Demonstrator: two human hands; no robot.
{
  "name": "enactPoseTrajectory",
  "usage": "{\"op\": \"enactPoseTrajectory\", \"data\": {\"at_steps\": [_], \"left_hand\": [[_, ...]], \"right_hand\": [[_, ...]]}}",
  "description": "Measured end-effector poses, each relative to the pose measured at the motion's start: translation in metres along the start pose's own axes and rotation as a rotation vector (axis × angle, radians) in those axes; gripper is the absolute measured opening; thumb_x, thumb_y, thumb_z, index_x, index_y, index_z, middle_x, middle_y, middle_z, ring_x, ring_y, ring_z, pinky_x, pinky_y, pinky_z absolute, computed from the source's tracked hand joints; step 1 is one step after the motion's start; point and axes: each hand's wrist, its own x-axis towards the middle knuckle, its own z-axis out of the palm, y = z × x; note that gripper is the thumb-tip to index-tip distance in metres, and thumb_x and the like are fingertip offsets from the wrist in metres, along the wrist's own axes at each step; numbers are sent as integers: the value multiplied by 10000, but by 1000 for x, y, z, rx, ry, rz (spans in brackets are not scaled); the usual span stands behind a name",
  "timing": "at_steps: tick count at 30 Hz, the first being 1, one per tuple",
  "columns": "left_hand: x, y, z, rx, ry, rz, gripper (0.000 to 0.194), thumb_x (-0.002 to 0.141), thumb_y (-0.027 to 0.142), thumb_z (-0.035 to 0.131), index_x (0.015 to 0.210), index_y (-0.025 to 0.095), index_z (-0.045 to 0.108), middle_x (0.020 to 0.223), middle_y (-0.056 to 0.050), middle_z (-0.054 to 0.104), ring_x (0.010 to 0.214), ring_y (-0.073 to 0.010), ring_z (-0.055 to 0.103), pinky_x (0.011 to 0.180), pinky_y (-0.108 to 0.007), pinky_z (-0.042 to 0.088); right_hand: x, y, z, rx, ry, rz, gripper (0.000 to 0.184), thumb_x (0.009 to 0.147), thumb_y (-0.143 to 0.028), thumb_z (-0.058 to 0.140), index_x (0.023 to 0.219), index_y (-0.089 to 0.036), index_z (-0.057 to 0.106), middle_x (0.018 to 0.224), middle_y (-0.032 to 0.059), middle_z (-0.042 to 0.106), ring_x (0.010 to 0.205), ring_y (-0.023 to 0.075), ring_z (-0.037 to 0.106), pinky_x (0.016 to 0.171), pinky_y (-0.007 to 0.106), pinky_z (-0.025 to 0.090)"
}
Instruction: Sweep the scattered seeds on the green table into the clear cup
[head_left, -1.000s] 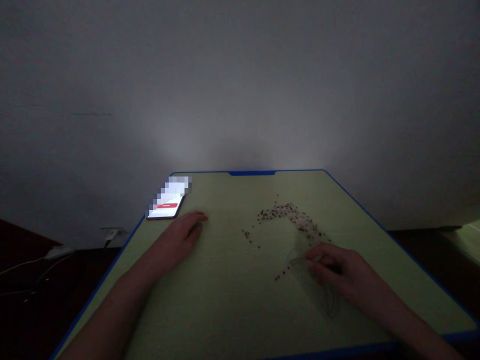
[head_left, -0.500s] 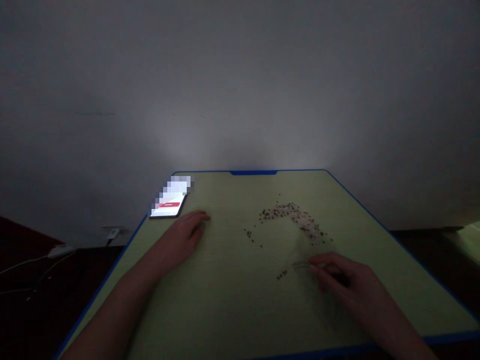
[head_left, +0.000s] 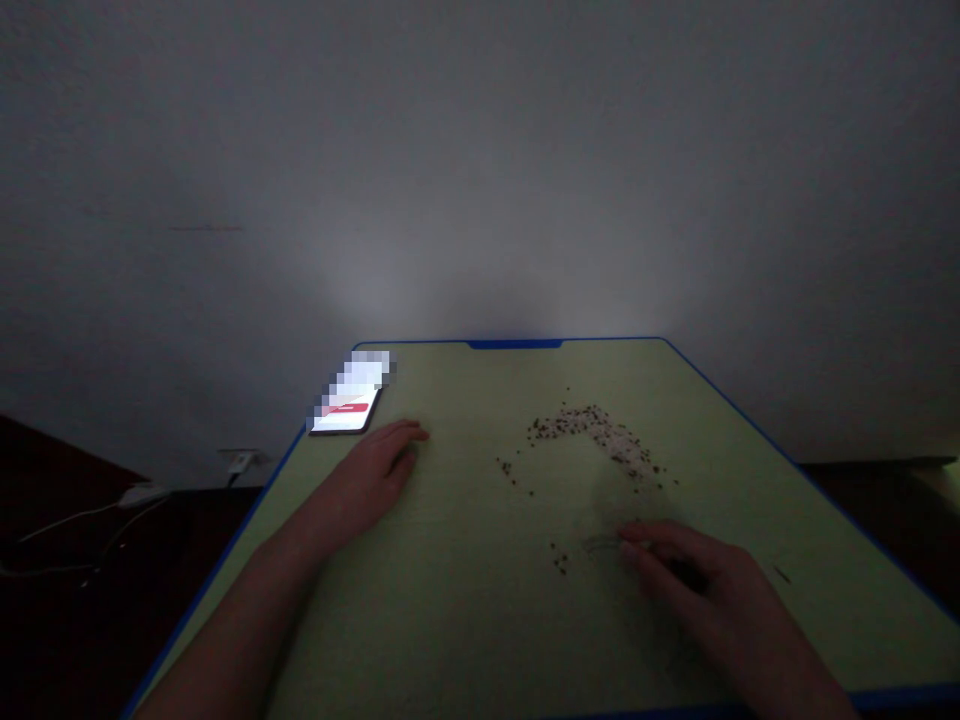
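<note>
My left hand [head_left: 377, 470] rests on the tabletop at left, palm down, with loosely bent fingers and nothing visible in it. My right hand [head_left: 697, 575] is closed in a pinch low over the right half. Whatever its fingertips hold is too dim to make out; faint thin lines lie just left of them. Ahead of that hand spreads a pile of pale grains mixed with small dark beans [head_left: 592, 428]. Several stray dark beans [head_left: 559, 563] lie left of the pinch, and another loose group [head_left: 507, 470] sits between the hands.
A lit phone [head_left: 346, 395] lies at the far left of the blue-edged table [head_left: 450, 600]. Behind stands a grey wall [head_left: 480, 180]. A thin dark sliver [head_left: 782, 574] lies right of my right hand. Cables and a plug [head_left: 241, 462] are at far left. The light is dim.
The nearest stray beans have shifted from a tight row into a looser group. My right hand has moved slightly toward me, still pinched. My left hand stays put; the view has shifted a little.
</note>
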Motion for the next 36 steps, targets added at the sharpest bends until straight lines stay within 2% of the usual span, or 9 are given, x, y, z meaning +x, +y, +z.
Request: {"op": "enactPoseTrajectory", "data": {"at_steps": [3, 6, 16, 20, 27, 33, 36], "left_hand": [[0, -3, 2, 0, 11, 16, 409, 881, 337, 321, 1160, 150, 555, 1314, -119, 534, 1221, -231, 480, 1044, -445, 369], [0, -4, 2, 5, 17, 32, 395, 882, 337, 328, 1149, 159, 560, 1307, -114, 541, 1211, -229, 489, 1033, -441, 384], [-1, 0, 1, 19, 17, 30, 398, 887, 328, 321, 1150, 155, 565, 1307, -114, 541, 1212, -226, 491, 1036, -437, 382], [-1, 0, 1, 24, 19, 27, 404, 883, 336, 318, 1148, 160, 567, 1305, -110, 545, 1214, -231, 492, 1034, -441, 385], [-2, 1, 1, 32, 16, 25, 414, 874, 324, 324, 1156, 142, 565, 1317, -124, 535, 1219, -236, 488, 1038, -440, 381], [-3, 1, 1, 27, 12, 26, 412, 878, 325, 323, 1167, 148, 558, 1320, -124, 530, 1224, -232, 484, 1044, -436, 374], [-3, 2, 1, 33, 15, 36, 401, 877, 313, 329, 1165, 155, 558, 1317, -118, 532, 1221, -226, 485, 1047, -431, 371]], "right_hand": [[-4, 0, 4, -7, -23, -8, 271, 767, -406, 552, 829, -227, 747, 785, 48, 757, 675, 214, 710, 540, 261, 566], [-6, -2, 9, -37, -39, -47, 275, 779, -404, 547, 850, -233, 751, 833, 48, 758, 726, 220, 714, 561, 261, 572], [-5, -2, 17, -104, 5, -60, 293, 796, -413, 515, 851, -243, 747, 829, 27, 758, 712, 207, 710, 603, 277, 569], [-7, -1, 21, -110, -42, -79, 278, 808, -410, 517, 875, -264, 744, 840, 9, 757, 723, 195, 710, 639, 269, 566], [-3, -6, 24, -89, 6, -54, 294, 806, -428, 518, 869, -244, 738, 813, 26, 758, 705, 201, 710, 585, 256, 558], [-5, -12, 29, -72, -27, -57, 284, 804, -397, 503, 859, -243, 734, 804, 24, 757, 683, 193, 710, 588, 260, 558], [-6, -11, 25, -74, 17, -45, 288, 795, -418, 519, 855, -237, 735, 803, 36, 757, 686, 200, 710, 554, 253, 553]]}}
